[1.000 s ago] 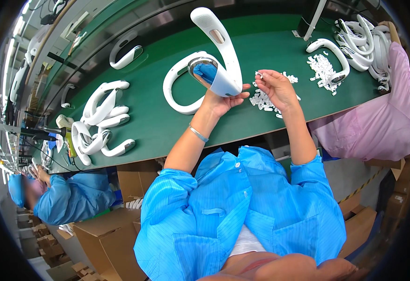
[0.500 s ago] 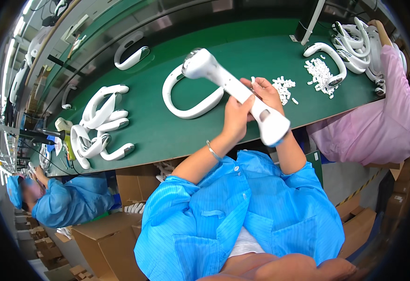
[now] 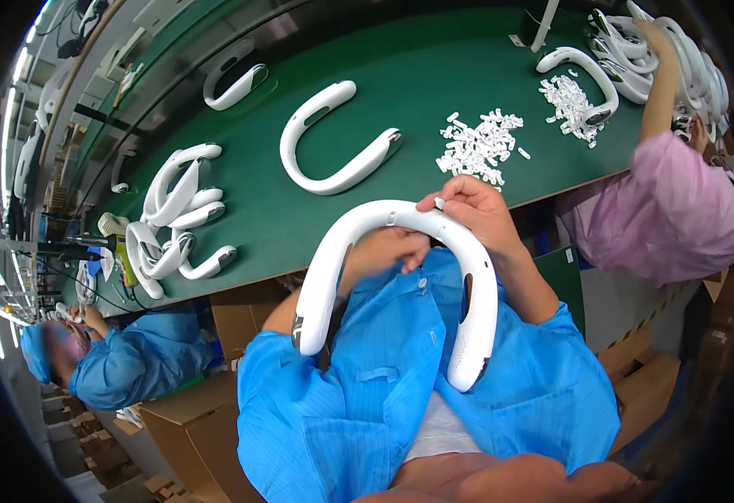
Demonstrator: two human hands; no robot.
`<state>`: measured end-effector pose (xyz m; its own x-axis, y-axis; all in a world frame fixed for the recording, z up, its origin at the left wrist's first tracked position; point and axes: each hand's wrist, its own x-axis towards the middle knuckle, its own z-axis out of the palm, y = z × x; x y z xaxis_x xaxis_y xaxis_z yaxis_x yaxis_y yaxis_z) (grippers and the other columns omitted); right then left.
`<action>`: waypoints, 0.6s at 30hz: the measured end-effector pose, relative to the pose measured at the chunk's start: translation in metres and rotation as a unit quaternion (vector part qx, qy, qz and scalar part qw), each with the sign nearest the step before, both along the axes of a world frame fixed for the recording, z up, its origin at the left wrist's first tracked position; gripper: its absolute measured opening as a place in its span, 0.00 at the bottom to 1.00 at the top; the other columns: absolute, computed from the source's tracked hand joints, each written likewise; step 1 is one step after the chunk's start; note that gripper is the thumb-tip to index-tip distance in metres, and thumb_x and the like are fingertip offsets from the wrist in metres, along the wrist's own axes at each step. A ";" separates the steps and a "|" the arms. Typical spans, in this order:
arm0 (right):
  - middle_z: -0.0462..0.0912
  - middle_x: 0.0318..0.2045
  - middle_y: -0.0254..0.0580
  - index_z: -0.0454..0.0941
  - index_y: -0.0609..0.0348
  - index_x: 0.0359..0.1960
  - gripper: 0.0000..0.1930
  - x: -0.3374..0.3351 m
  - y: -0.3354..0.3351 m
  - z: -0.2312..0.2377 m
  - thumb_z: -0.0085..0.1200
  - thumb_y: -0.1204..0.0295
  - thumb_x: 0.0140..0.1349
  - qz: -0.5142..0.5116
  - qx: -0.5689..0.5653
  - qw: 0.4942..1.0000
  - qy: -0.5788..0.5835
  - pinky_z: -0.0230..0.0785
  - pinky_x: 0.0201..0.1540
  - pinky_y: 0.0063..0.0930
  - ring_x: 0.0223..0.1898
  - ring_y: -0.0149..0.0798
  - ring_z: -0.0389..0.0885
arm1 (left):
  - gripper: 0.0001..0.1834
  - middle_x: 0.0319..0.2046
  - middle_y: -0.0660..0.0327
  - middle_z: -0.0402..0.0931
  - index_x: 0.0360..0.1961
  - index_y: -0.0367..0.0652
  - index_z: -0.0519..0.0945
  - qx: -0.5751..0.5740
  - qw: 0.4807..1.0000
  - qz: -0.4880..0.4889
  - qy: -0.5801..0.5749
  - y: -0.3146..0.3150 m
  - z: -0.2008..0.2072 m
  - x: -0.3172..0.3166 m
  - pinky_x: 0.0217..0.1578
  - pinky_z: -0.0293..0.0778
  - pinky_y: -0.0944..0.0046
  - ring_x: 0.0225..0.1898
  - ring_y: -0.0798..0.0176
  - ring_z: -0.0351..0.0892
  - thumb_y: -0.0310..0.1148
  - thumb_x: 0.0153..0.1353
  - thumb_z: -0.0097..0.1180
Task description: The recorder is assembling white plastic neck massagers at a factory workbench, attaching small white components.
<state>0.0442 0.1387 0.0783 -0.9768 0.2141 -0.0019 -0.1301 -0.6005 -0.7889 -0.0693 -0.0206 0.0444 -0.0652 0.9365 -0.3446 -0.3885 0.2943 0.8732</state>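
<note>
A white U-shaped neckband (image 3: 367, 220) hangs in front of my chest, its curve toward the table and its two ends toward me. My right hand (image 3: 480, 211) is closed at the top right of the curve, pinching a small white piece (image 3: 440, 203) close against the band. Inside the curve is my left hand (image 3: 390, 251), its fingers bent and blurred; whether they touch the band cannot be told. Just beyond my right hand lies a loose pile of small white pieces (image 3: 477, 149) on the green tabletop (image 3: 421, 80).
Another neckband (image 3: 333, 182) lies on the table ahead. Several more are heaped at left (image 3: 170, 205). A second pile of pieces (image 3: 570, 105) lies at right, beside a person in pink (image 3: 643, 214) reaching to stacked neckbands. At far left sits a person in blue (image 3: 140, 360); cardboard boxes (image 3: 195, 427) stand below.
The neckband has come down toward my chest and turned from edge-on to show its full curve. My left hand has dropped inside it. The person in pink has reached across.
</note>
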 end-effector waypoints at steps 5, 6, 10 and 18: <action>0.82 0.36 0.48 0.72 0.63 0.35 0.02 -0.004 -0.008 -0.006 0.49 0.78 0.62 0.042 0.026 0.998 -0.037 0.75 0.36 0.20 0.34 0.30 0.81 | 0.27 0.33 0.41 0.77 0.47 0.20 0.71 0.002 0.968 0.011 -0.250 -0.012 0.020 -0.062 0.17 0.77 0.68 0.25 0.59 0.80 0.41 0.61 0.50; 0.82 0.36 0.48 0.72 0.63 0.35 0.02 -0.004 -0.010 -0.007 0.49 0.78 0.62 0.044 0.023 0.998 -0.035 0.75 0.36 0.20 0.34 0.30 0.81 | 0.28 0.36 0.40 0.77 0.49 0.21 0.70 0.006 0.967 -0.004 -0.255 -0.016 0.026 -0.064 0.20 0.80 0.68 0.28 0.57 0.82 0.39 0.59 0.52; 0.80 0.30 0.42 0.73 0.63 0.34 0.03 0.000 -0.015 -0.001 0.51 0.77 0.61 -0.028 -0.009 0.992 -0.126 0.77 0.33 0.22 0.29 0.31 0.81 | 0.26 0.41 0.50 0.77 0.55 0.28 0.69 -0.026 0.976 -0.205 0.068 -0.013 0.044 -0.059 0.39 0.79 0.67 0.37 0.62 0.81 0.22 0.52 0.56; 0.76 0.23 0.34 0.76 0.63 0.34 0.03 0.033 -0.005 -0.052 0.51 0.78 0.60 -0.155 0.106 0.968 -0.166 0.73 0.29 0.17 0.24 0.23 0.75 | 0.16 0.39 0.53 0.77 0.52 0.33 0.68 -0.020 0.984 0.139 -0.112 0.006 -0.005 -0.022 0.34 0.81 0.64 0.35 0.62 0.81 0.30 0.65 0.46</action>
<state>0.0772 0.1340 0.0266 -0.8189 0.5268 -0.2279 0.0034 -0.3926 -0.9197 -0.0912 -0.0149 0.0392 -0.2351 0.8790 -0.4148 -0.6393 0.1816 0.7472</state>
